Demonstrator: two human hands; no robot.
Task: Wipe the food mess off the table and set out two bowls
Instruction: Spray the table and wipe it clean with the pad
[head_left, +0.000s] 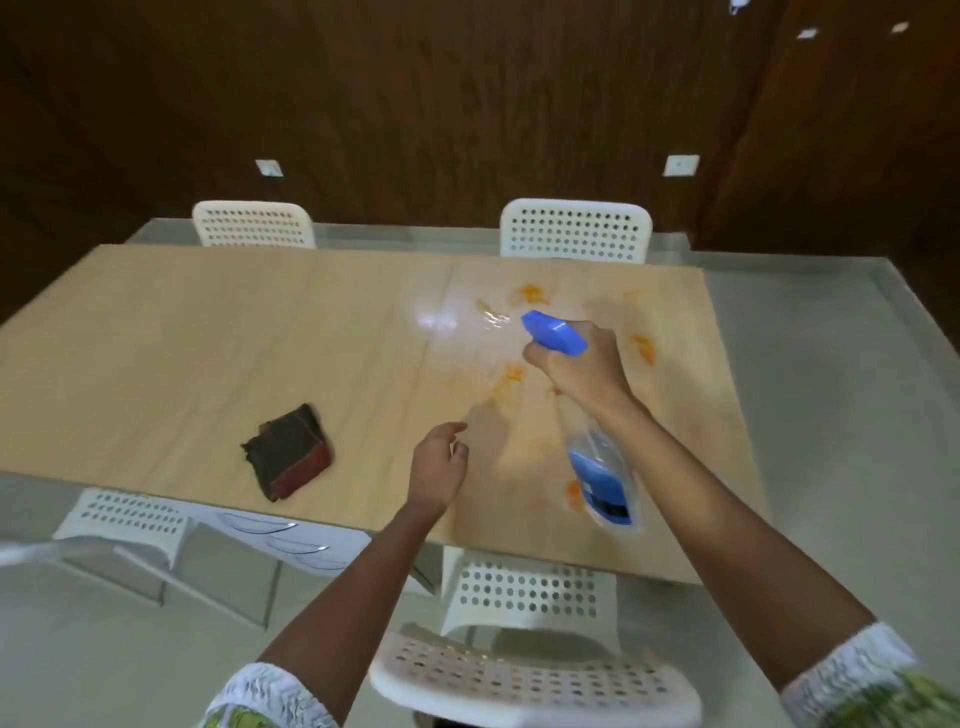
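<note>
Right grip (579, 364) clasps spray bottle (597, 467) neck (nozzle forward), above orange mess (511, 374).

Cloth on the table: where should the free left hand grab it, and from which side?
Take the cloth from above at its raised, bunched far part. It lies folded flat on the table, so pinch downward. The left hand is to its right, open.

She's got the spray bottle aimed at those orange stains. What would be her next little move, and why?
Probably reach the free left hand over to the dark cloth lying on the table. The right hand holds the spray bottle over the orange smears, which look wet already, and nothing is wiping them yet.
</note>
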